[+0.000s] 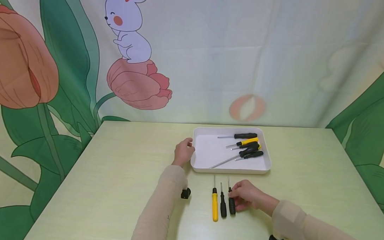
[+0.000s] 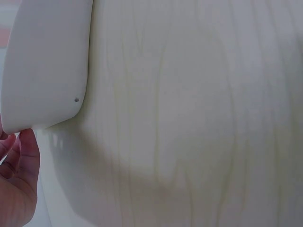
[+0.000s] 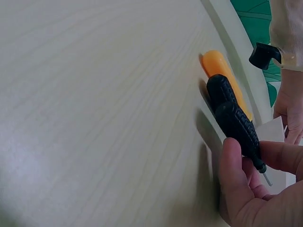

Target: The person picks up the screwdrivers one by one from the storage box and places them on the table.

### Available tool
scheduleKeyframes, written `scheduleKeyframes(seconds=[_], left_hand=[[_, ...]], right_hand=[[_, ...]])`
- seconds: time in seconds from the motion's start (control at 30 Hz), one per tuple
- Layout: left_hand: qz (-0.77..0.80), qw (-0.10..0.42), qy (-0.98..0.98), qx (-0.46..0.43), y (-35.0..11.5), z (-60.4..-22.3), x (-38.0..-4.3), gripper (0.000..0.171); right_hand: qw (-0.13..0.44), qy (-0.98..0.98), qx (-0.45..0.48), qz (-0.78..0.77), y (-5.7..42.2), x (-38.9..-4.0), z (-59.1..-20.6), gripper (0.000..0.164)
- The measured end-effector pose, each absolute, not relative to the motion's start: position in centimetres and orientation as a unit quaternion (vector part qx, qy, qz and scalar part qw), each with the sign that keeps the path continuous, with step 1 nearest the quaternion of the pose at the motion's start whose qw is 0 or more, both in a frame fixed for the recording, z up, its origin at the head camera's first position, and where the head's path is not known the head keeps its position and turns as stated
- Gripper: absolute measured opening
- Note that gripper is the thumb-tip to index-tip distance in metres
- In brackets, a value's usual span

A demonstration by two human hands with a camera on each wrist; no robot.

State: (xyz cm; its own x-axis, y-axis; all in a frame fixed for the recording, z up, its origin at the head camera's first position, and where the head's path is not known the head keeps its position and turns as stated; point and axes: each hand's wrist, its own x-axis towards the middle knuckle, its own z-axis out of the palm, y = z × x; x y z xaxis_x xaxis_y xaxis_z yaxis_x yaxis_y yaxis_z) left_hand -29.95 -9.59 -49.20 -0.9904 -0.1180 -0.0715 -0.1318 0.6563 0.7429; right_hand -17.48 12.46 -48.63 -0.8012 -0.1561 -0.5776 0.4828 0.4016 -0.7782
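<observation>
My right hand [image 1: 247, 195] pinches a black-handled screwdriver [image 1: 231, 205] between thumb and fingers, its shaft pointing toward the tray. In the right wrist view the ribbed black handle [image 3: 236, 127] shows between the fingertips. Left of it lie a smaller black screwdriver [image 1: 223, 208] and a yellow-handled screwdriver [image 1: 215, 206], roughly parallel, shafts pointing away from me. With curled fingers, my left hand [image 1: 183, 153] holds the left rim of a white tray [image 1: 205, 145]. The left wrist view shows those fingers [image 2: 29, 158] against the tray's edge.
Inside the tray, toward its right side, several screwdrivers [image 1: 249, 147] with black or yellow handles lie partly overlapping. The pale wooden table [image 1: 113, 188] extends around the tray. Behind it hangs a curtain [image 1: 206, 64] printed with flowers and a rabbit.
</observation>
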Motion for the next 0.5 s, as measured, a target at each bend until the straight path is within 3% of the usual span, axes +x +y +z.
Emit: scheduleKeyframes(seconds=[0.5], left_hand=[[0.409,0.008,0.910,-0.066,-9.64,-49.36,-30.12,0.038]], right_hand=[[0.282,0.813,0.113,-0.496,11.98,-17.19,-48.75,0.009]])
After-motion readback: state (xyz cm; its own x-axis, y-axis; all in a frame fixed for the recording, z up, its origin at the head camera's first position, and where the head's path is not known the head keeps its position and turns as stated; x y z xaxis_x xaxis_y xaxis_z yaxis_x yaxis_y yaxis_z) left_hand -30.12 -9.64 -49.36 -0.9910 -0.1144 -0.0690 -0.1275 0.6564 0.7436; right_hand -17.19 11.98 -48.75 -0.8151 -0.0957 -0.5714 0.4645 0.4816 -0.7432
